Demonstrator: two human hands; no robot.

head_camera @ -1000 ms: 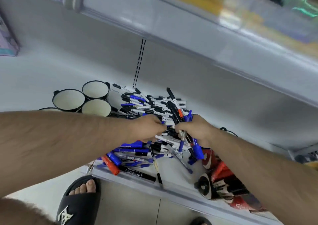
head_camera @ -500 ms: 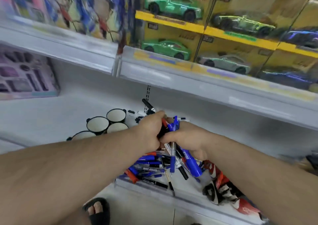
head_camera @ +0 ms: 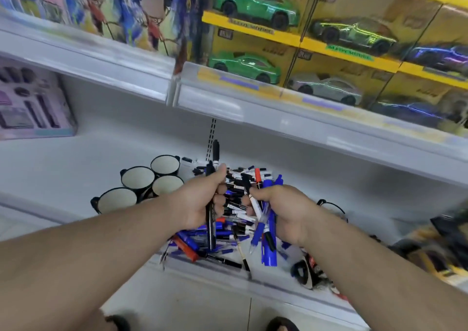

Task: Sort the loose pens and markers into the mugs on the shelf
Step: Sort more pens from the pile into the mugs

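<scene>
Above the pen pile (head_camera: 235, 204), left hand (head_camera: 200, 201) grips black markers (head_camera: 210, 219), right hand (head_camera: 281, 211) blue pens (head_camera: 269, 229).

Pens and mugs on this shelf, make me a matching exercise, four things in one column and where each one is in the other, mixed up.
Things:
1. black markers
2. blue pens
3. mugs
4. toy cars

Places:
A. boxed on the shelf above
B. gripped in the right hand
C. standing left of the pen pile
D. gripped in the left hand

Pairs: 1-D, 2-B, 3-C, 4-A
</scene>
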